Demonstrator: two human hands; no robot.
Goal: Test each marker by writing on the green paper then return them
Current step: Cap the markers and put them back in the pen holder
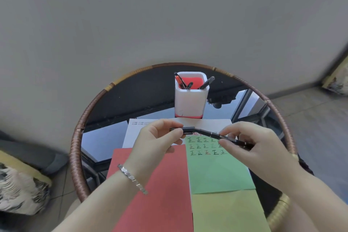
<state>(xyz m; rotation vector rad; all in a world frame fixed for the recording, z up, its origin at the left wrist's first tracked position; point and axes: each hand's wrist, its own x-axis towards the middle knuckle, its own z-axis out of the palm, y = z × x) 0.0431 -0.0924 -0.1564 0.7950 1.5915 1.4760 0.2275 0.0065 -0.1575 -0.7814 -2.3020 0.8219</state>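
Round glass table (120, 100) with a wicker-wrapped rim fills the lower middle, its top mirroring a window. On it, at 6 o'clock, a red paper (160, 194) lies flat, and just right of it, edge to edge, the green paper (216, 173), three rows of written characters along its top. Below the green one, towards 5 o'clock, a yellow sheet (227, 213); above them all, a white printed sheet (135, 132) peeks out. Up at 12 o'clock stands the white pen holder (190, 101), red inside, three markers leaning in it.

Now the hands, both raised over the papers! Left hand (156, 139), bracelet (131, 178) on the wrist, is pinching the dark cap (188, 130). Right hand (252, 145) is pinching the black marker (212, 134) by its barrel, angled up towards 10 o'clock, its end meeting the cap's mouth. Whether the cap is seated, I can't tell.
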